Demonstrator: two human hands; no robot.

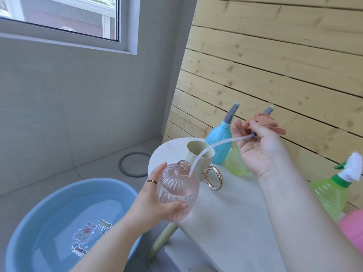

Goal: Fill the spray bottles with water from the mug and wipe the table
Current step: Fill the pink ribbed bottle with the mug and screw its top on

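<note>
I have the pink bottle (177, 193) in my left hand (155, 201), fingers (179, 205) wrapped around its ribbed belly, held just off the near edge of the counter (225, 213). Its neck is open and I cannot tell if there is water inside. My right hand (261, 148) pinches the brown spray head (265, 122) up near the wall, and its clear tube (206, 150) curves down so the tip hangs just outside the bottle's mouth.

I judge this as the cap step on the pink bottle. Next the tube tip must be steered into the neck, then the head lowered and screwed on.

Just behind stands the cream mug (199, 154), with a gold ring (214, 178) beside it. Farther back are a blue spray bottle (220, 142) and a yellow-green one (235, 163); a green bottle (330, 197) with a white trigger stands at right, something pink (353, 228) below it.

On the floor at left, the blue basin (59, 222) holds water. A cartoon sticker (86, 234) on its bottom carries writing I cannot read.
</note>
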